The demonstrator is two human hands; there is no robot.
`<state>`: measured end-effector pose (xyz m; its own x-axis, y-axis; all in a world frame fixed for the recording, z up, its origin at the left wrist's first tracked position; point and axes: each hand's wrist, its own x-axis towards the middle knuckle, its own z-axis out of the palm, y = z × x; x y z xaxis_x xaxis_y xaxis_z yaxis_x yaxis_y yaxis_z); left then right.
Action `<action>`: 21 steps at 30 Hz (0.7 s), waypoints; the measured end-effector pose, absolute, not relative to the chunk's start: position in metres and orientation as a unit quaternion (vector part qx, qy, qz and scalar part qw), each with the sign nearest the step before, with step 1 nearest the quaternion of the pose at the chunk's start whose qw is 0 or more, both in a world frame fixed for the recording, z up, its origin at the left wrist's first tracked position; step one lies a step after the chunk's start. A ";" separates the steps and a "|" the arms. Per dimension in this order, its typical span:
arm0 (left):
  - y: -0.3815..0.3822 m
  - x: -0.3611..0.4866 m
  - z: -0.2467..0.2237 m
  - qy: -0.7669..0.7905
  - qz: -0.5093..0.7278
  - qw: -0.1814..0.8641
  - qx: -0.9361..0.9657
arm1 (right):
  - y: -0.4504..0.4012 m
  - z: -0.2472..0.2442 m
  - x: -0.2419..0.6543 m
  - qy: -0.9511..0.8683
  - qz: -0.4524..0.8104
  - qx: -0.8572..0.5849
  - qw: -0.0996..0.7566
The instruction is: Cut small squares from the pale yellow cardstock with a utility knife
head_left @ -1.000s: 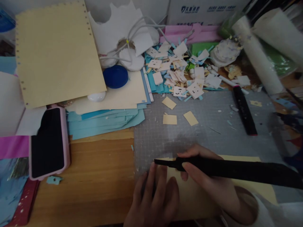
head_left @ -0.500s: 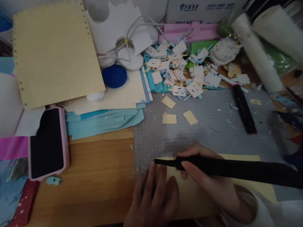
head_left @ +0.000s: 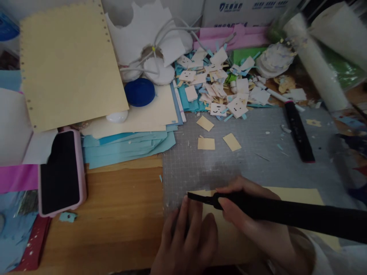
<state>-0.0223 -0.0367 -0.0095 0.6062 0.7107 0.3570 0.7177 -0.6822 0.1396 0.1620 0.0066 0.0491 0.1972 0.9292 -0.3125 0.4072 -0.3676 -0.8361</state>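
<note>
My right hand [head_left: 252,214] grips a black craft knife [head_left: 272,208] with a thin dark blade. Its long handle runs out past the right edge of the view. The blade's tip is at the upper left corner of a cream paper sheet [head_left: 229,240], close to my left fingertips. My left hand [head_left: 186,236] lies on the sheet's left edge with its fingers stretched out. Both hands cover part of the paper, which rests on a grey cutting mat [head_left: 241,164]. Beyond them lie three small cream paper pieces [head_left: 206,144].
Small paper cutouts with drawn faces [head_left: 218,84] are heaped behind the mat. A black marker [head_left: 299,133] lies on its right side. To the left are stacked blue sheets [head_left: 129,151], a punched cream sheet [head_left: 71,68], a blue lid [head_left: 140,92] and a phone [head_left: 61,173].
The handle of the knife has tilted slightly lower on the right, with the tip almost in place. My left hand stays put. The whole view has shifted a little.
</note>
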 end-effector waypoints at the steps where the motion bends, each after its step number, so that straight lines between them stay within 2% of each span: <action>1: -0.037 -0.023 -0.009 -0.396 -0.192 0.010 -0.898 | 0.007 0.050 0.162 -0.476 0.419 -0.710 0.306; 8: -0.035 -0.026 -0.006 -0.381 -0.172 0.015 -0.908 | 0.007 0.043 0.168 -0.517 0.402 -0.685 0.318; 13: -0.035 -0.027 -0.007 -0.382 -0.167 0.007 -0.909 | 0.006 0.049 0.168 -0.483 0.416 -0.712 0.294; 21: -0.034 -0.026 -0.007 -0.383 -0.170 -0.006 -0.908 | 0.004 0.040 0.172 -0.493 0.402 -0.701 0.324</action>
<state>-0.0262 -0.0337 -0.0071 0.6492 0.6970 0.3043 0.6930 -0.7070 0.1410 0.1715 0.0044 0.0402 0.1915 0.9508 -0.2435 0.4302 -0.3043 -0.8499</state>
